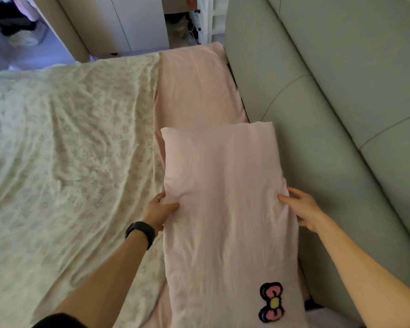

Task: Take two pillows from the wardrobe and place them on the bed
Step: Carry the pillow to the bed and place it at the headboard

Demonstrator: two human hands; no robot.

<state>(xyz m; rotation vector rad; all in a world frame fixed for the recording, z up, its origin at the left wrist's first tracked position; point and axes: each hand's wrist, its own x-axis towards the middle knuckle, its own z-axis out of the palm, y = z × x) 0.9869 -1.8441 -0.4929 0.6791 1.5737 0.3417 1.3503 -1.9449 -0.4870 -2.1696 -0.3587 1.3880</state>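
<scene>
A pink pillow [225, 185] with a pink bow patch near its bottom corner is held lengthwise over the head end of the bed. My left hand [160, 210] grips its left edge, thumb on top, a black watch on the wrist. Its right edge is gripped by my right hand [302, 209]. A second pink pillow [197, 84] lies flat on the bed beyond it, against the headboard. The bed [57, 150] is covered with a pale floral sheet.
A padded grey-green headboard [329, 91] runs along the right side. Pale wardrobe doors [133, 22] stand beyond the far edge of the bed. Dark clothing sits on the floor at the far left.
</scene>
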